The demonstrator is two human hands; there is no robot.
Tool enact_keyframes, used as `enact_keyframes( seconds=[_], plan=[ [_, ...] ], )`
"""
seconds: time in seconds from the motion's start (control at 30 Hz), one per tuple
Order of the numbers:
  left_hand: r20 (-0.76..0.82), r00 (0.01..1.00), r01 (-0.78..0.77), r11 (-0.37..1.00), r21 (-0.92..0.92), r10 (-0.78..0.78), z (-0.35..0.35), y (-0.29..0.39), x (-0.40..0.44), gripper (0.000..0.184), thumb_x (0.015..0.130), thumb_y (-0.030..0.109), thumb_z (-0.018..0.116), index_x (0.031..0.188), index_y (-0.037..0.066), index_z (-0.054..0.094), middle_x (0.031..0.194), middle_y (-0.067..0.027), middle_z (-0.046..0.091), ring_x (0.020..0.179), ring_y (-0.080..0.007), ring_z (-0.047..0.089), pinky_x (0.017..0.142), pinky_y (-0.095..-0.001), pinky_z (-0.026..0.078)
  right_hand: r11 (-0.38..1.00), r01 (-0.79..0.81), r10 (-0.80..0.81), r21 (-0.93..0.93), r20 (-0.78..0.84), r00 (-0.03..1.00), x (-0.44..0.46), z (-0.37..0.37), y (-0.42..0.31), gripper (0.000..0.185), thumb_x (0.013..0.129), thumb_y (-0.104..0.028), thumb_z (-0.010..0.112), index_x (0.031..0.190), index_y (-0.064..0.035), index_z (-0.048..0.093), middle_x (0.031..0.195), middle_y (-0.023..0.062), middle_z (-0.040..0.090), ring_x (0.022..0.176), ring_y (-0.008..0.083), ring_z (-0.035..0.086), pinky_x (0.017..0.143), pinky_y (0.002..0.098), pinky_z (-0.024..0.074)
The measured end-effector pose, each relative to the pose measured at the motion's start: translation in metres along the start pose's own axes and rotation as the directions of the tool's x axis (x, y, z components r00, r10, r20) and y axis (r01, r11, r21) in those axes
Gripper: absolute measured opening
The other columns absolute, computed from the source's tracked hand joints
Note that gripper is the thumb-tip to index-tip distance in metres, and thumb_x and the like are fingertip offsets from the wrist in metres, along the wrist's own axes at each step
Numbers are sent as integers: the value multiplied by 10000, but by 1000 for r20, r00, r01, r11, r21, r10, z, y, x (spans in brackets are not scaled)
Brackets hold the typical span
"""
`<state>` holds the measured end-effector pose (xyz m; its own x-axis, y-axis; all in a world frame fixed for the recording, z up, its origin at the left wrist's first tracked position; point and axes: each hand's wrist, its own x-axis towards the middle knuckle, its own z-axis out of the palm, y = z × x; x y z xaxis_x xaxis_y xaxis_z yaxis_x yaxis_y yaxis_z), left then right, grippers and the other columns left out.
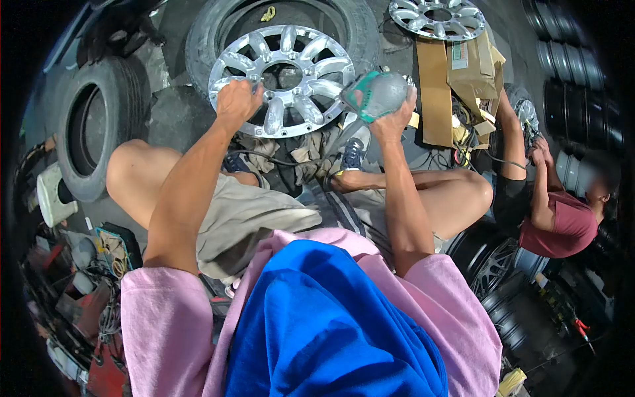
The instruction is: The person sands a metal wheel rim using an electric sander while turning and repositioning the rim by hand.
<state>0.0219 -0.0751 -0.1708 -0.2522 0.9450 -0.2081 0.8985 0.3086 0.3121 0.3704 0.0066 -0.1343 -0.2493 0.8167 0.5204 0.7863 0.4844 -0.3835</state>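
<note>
A silver multi-spoke wheel rim (pixel 309 109) lies face up in front of me, resting on a large tire (pixel 362 33). My left hand (pixel 238 102) is closed on the rim's left side, by a spoke. My right hand (pixel 395 119) grips a dusty green and grey power sander (pixel 377 94), held at the rim's right edge. Whether the sander's pad touches the metal is hidden. A dark cord (pixel 281 162) runs across the floor below the rim, between my feet.
A second silver wheel face (pixel 456 30) rests on cardboard boxes (pixel 436 92) at upper right. Another tire (pixel 76 126) stands at left. A person in a maroon shirt (pixel 562 225) works on a wheel at right. Stacked dark rims (pixel 575 112) line the right side; tools clutter lower left.
</note>
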Motion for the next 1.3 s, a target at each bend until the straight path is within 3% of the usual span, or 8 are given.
enact_keyframes(
  seconds=[0.13, 0.23, 0.47, 0.7, 0.8, 0.9, 1.07, 1.3],
  plan=[
    [-26, 1000, -17, 1000, 16, 17, -2, 1, -1, 505, 998, 445, 641, 947, -32, 798, 931, -306, 751, 887, -476, 752, 838, -533, 608, 1000, -12, 14, -27, 77, 997, 9, -5, -9, 594, 713, -461, 947, 1074, -36, 740, 1155, 164, 638, 1048, 368, 598, 925, 464, 488],
    [-23, 999, -30, 999, 18, 30, 1, 0, -1, 498, 999, 440, 639, 949, -30, 797, 922, -303, 751, 887, -479, 750, 848, -536, 604, 925, -286, 301, 250, -23, 953, 16, 8, -20, 622, 716, -486, 949, 1073, -24, 733, 1158, 175, 644, 1041, 392, 621, 910, 482, 503],
    [-19, 1000, -8, 998, 59, 9, 2, 1, 0, 504, 1006, 455, 619, 963, -12, 804, 945, -298, 756, 927, -472, 749, 896, -531, 592, 879, -476, 475, 9, -99, 875, 18, 25, 17, 984, 578, -612, 993, 1131, 95, 589, 1064, 260, 658, 1031, 444, 668, 924, 522, 525],
    [18, 1000, -22, 997, 70, 20, 3, -1, 2, 524, 1015, 471, 604, 977, -14, 801, 953, -304, 754, 932, -473, 747, 898, -532, 591, 813, -573, 568, -104, -78, 819, 0, 14, -6, 948, 633, -581, 985, 1198, 95, 632, 1141, 244, 675, 1092, 411, 675, 963, 501, 521],
    [43, 999, 8, 998, 61, -11, 0, 1, 5, 530, 1017, 473, 602, 968, -15, 802, 945, -299, 757, 933, -473, 747, 903, -537, 588, 773, -614, 634, 161, -143, 760, -4, 22, -12, 857, 659, -509, 998, 1204, 62, 665, 1160, 224, 682, 1120, 381, 669, 975, 486, 517],
    [57, 996, -69, 991, 117, 62, -4, 0, 9, 502, 998, 449, 627, 956, -21, 800, 928, -298, 758, 891, -471, 754, 865, -543, 603, 777, -588, 623, 225, -136, 770, 3, 26, -18, 695, 653, -504, 984, 1043, 22, 749, 1064, 203, 601, 1062, 427, 605, 914, 547, 478],
    [86, 992, -114, 961, 252, 96, -42, 3, 61, 421, 969, 393, 667, 958, -7, 802, 970, -284, 769, 906, -469, 757, 870, -544, 610, 868, -491, 495, 69, -67, 866, 21, 15, -34, 855, 645, -538, 985, 1152, 76, 672, 1116, 242, 668, 1069, 425, 656, 955, 514, 510],
    [-99, 993, 76, 995, 58, -70, -27, -45, 135, 498, 953, 438, 697, 1234, 27, 722, 1246, -261, 699, 1208, -442, 670, 1032, -563, 540, 982, -188, 189, -15, 49, 981, 24, -2, -30, 584, 694, -473, 938, 1090, -78, 770, 1077, 170, 709, 1080, 377, 596, 973, 493, 481]
  ],
)
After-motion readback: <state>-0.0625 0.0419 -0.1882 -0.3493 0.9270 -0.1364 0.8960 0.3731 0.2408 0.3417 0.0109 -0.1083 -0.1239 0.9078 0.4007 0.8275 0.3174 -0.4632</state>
